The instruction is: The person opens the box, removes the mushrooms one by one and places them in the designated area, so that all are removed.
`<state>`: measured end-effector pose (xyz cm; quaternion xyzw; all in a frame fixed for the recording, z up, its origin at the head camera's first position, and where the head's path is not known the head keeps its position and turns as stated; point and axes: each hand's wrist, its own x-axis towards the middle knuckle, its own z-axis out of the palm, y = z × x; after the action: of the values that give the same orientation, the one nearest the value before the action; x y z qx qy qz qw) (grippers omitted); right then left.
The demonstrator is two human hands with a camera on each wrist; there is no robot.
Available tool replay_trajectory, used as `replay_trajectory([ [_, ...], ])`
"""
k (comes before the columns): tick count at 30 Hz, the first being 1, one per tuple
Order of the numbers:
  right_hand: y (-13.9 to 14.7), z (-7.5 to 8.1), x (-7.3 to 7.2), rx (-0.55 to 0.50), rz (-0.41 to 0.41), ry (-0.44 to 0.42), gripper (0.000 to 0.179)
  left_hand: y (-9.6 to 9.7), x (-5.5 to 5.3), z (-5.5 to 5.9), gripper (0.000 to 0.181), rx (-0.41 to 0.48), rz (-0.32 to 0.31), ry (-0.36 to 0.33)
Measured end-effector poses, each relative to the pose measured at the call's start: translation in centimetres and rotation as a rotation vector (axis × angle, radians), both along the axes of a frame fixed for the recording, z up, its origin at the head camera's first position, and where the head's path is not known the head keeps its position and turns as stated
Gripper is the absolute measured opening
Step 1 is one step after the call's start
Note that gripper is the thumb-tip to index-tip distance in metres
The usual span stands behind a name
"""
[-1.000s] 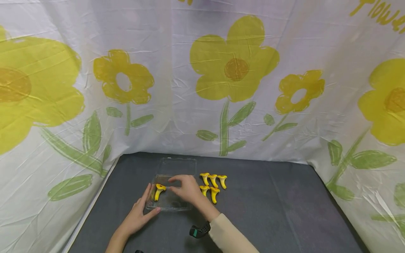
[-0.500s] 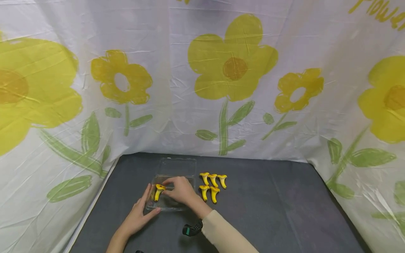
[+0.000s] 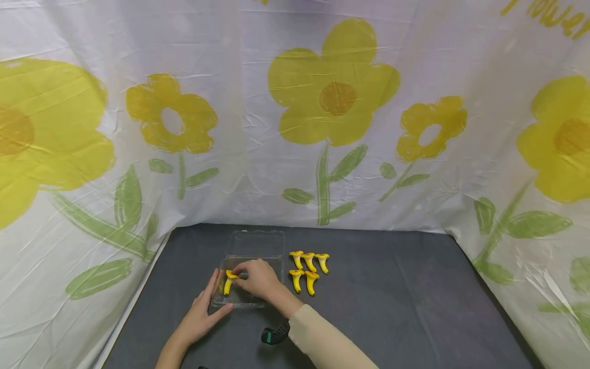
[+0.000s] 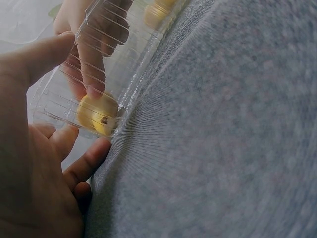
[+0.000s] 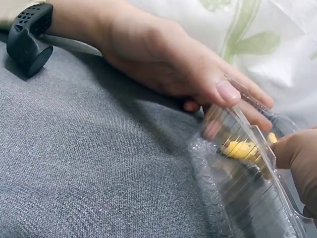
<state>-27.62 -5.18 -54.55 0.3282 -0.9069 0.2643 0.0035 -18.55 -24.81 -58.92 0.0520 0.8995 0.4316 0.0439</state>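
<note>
A clear plastic clamshell box [image 3: 252, 303] lies with its lid raised back. Inside, at its left end, sits a yellow chanterelle mushroom [image 3: 228, 286], cap away from me, stem toward me. My right hand [image 3: 259, 279] reaches over the box, index finger and thumb pinching the right edge of the cap. In the left wrist view a fingertip meets the yellow mushroom [image 4: 97, 114] through the ribbed wall. My left hand [image 3: 199, 313] steadies the box's near left corner, its straight fingers along the left side and thumb at the front wall [image 5: 233, 173].
Several more yellow chanterelles [image 3: 311, 283] lie in two rows on the dark grey tabletop [image 3: 392, 307], just right of the box. The transparent lid [image 3: 258, 243] extends behind it. A white flower-printed curtain [image 3: 249, 195] closes off the back and sides. My right wrist wears a black band [image 3: 275, 335].
My right hand has moved left to the mushroom in the box and now pinches its cap. That mushroom has turned slightly straighter. My left hand stays at the box corner.
</note>
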Motion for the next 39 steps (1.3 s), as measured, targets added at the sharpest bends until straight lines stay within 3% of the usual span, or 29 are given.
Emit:
replay_trajectory([
  [16, -1.2, 0.2, 0.5, 0.172, -0.076, 0.146, 0.016, -0.1, 0.3, -0.5, 0.102, 0.024, 0.020, 0.046],
  [31, -0.8, 0.2, 0.7, 0.195, -0.058, 0.230, 0.015, 0.0, 0.0, -0.5, 0.102, 0.021, 0.017, 0.046],
  [39, -0.4, 0.6, 0.8, 0.129, -0.070, 0.251, 0.015, 0.2, 0.0, -0.5, 0.102, 0.035, 0.000, 0.092],
])
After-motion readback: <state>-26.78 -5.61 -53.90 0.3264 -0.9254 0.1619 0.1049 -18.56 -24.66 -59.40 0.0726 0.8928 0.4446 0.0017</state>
